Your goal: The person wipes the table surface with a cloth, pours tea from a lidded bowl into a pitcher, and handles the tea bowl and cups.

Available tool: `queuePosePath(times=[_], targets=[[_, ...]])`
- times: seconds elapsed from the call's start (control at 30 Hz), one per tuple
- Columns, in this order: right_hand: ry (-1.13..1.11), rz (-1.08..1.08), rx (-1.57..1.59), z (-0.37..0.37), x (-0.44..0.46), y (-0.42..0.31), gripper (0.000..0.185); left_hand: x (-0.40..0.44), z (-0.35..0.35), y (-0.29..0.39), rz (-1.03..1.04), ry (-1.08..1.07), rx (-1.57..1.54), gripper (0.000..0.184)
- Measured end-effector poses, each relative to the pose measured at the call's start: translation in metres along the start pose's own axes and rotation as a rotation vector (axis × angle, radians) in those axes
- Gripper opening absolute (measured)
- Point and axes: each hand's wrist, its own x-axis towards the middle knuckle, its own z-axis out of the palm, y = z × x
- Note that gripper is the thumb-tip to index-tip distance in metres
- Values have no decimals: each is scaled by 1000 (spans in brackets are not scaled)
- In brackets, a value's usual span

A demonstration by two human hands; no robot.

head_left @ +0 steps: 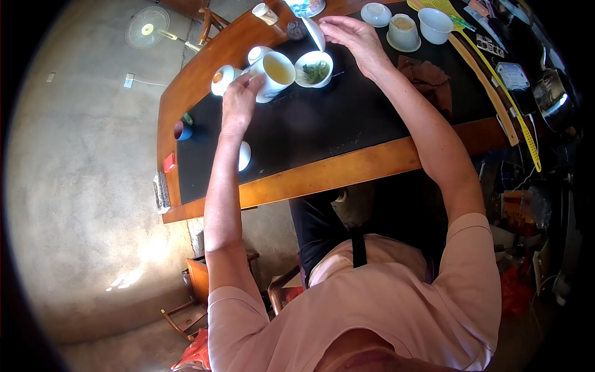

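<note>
Clock directions from the white bowl with green leaves on the counter. Left hand clamped on a white pitcher of pale yellow liquid at 9, mouth tipped toward the bowl. Right hand pinching a tilted white lid at 12.

Around: dark round lump at 11, just beside the lid; small pale cup further out between 10 and 11. White cup between 9 and 10, close behind the pitcher. Lidded jar at 9, crowding the left hand. Blue cup and red box at 8. Brown cloth at 3, just beside the right forearm. White pot and second white bowl at 2. Yellow swatter runs 2 to 4, outside a wooden strip.

Hidden: left hand covers part of the jar; left forearm cuts off a white round object at 7, can't identify. Patterned dish at 12 cropped by the top edge. Can't tell whether lid touches bowl rim. Clutter past the pan at 3 goes dark.
</note>
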Motion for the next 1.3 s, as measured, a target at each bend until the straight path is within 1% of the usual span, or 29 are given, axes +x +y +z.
queuePosePath(times=[0.1, 0.2, 0.3, 0.4, 0.47, 0.53, 0.63, 0.67, 0.7, 0.83, 0.93, 0.97, 1.07, 1.17, 1.2, 1.3], targets=[[-5, -2, 11, -1, 0, 0, 34, 1, 1, 2, 8, 10, -6, 37], [3, 2, 6, -1, 0, -1, 34, 10, 2, -10, -8, 17, -126, 40], [8, 4, 0, 0, -1, -2, 34, 19, 5, -24, -72, 42, -274, 39], [-14, -5, 6, -2, 0, 2, 33, 21, 8, -34, -89, 105, -444, 35], [-25, -5, 15, -1, 0, 3, 32, 16, 7, -42, -180, 129, -665, 29], [-12, -8, 10, -2, 1, 4, 32, 7, 7, -45, -262, 167, -922, 29], [-13, -23, 0, -2, 1, 6, 32, -14, 10, -55, -263, 140, -1171, 30], [-19, -30, -4, -2, 1, 7, 31, -21, 13, -56, -295, 157, -1236, 31], [-26, -27, -4, -2, 1, 8, 31, -25, 18, -60, -326, 165, -1259, 19], [-53, -13, -42, -2, 0, 14, 31, -40, 37, -79, -320, 203, -1357, 21], [-70, 30, -41, -1, 1, 12, 30, -45, 52, -86, -340, 277, -1359, 25], [-74, 36, -34, 0, 0, 10, 31, -45, 58, -92, -328, 288, -1373, 24], [-72, 60, -21, -1, 0, 9, 32, -46, 64, -91, -306, 352, -1359, 28], [-63, 95, -24, 1, -1, 8, 31, -44, 69, -94, -239, 341, -1308, 19], [-82, 100, -6, 1, 0, 9, 30, -41, 70, -95, -253, 339, -1320, 18], [-77, 98, -118, 2, 0, 12, 29, -36, 74, -96, -232, 297, -1321, 19]])
